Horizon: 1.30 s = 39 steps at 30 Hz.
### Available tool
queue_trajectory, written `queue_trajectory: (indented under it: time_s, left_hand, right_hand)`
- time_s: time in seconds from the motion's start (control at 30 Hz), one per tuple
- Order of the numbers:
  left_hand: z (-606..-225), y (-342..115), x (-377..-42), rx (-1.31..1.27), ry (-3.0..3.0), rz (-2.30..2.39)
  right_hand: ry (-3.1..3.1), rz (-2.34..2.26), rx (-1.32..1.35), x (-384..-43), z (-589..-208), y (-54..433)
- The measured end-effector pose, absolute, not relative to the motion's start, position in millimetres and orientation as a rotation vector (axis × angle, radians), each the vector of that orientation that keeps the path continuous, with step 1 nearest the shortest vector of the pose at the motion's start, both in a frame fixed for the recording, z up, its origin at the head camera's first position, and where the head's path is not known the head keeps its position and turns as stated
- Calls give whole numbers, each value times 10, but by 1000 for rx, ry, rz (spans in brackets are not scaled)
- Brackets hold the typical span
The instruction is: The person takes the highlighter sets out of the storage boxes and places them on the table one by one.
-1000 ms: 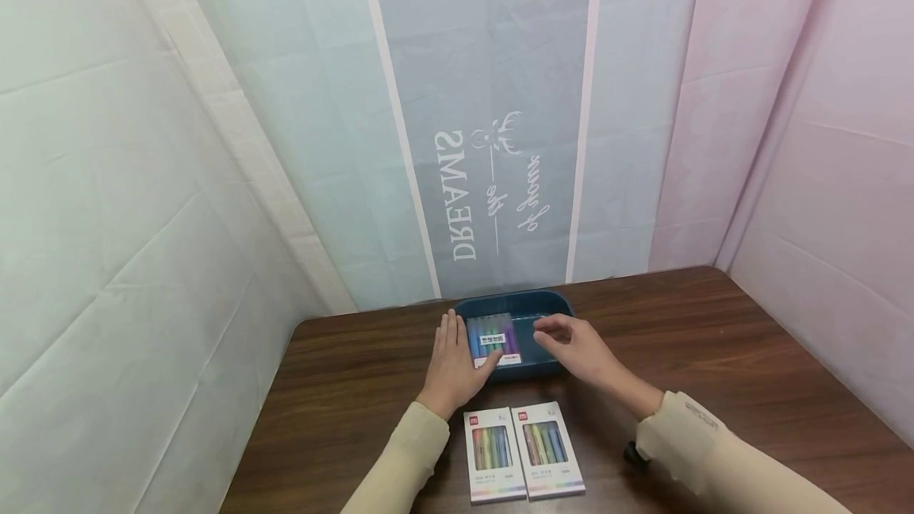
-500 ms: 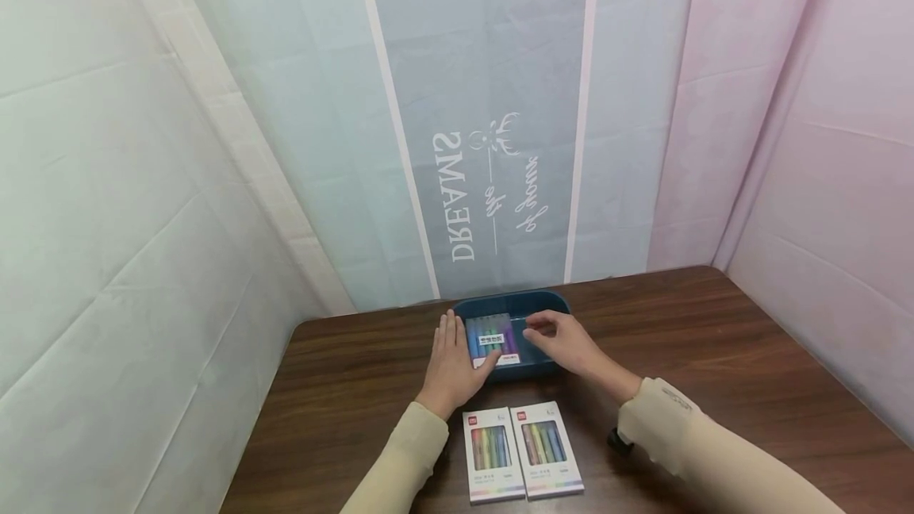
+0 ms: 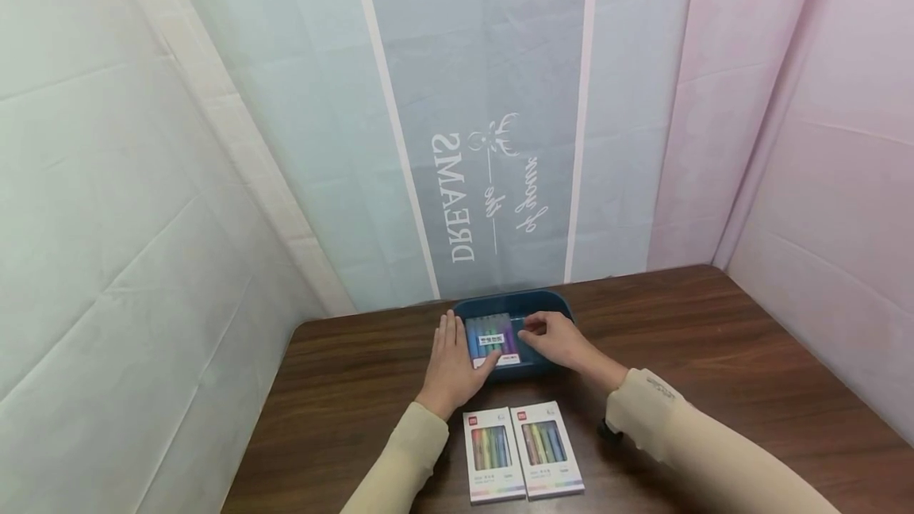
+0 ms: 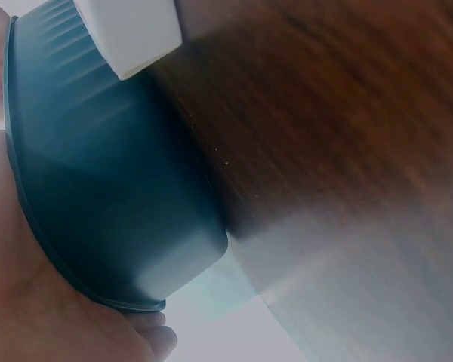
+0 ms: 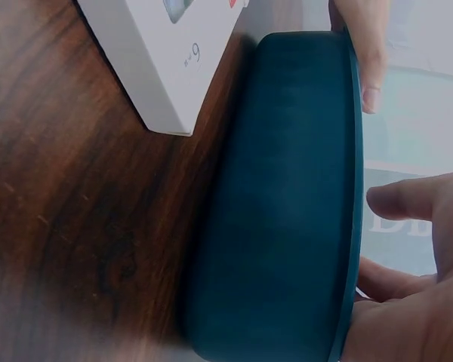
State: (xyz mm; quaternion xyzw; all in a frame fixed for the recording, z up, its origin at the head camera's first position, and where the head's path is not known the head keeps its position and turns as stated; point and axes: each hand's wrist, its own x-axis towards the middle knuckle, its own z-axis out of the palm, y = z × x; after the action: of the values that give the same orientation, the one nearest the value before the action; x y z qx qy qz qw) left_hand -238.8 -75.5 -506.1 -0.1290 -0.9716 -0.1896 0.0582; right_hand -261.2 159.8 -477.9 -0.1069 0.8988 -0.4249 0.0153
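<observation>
A dark blue plastic bin [image 3: 546, 301] stands near the table's back edge. Inside, on its left side, lies a clear pack of coloured pens [image 3: 493, 331] with a white label. My left hand [image 3: 450, 371] rests along the bin's left rim, fingers straight, thumb reaching over the pack's lower edge. Over the bin's right half is my right hand [image 3: 560, 339], its fingers loosely bent and apart from the thumb, nothing visible between them. In the right wrist view, some of its fingers dip behind the bin's rim [image 5: 351, 226], partly hidden.
Two white boxes, a left pen box [image 3: 494, 454] and a right pen box [image 3: 547, 450], lie side by side in front of the bin, coloured pens showing through their windows. The brown wooden table [image 3: 343, 411] meets a printed curtain [image 3: 493, 101] behind.
My right hand has shifted a little left over the bin, closer to the pen pack. The left hand, the bin and the boxes stay where they were.
</observation>
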Motion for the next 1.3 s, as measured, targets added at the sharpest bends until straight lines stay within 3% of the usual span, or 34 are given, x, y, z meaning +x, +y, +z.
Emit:
queue_trajectory:
  time_s: [1.3]
  left_hand:
    - [-5095, -752, -2388, -385, -2931, -569]
  right_hand:
    - [2761, -1065, -278, -2798, -4871, 1457]
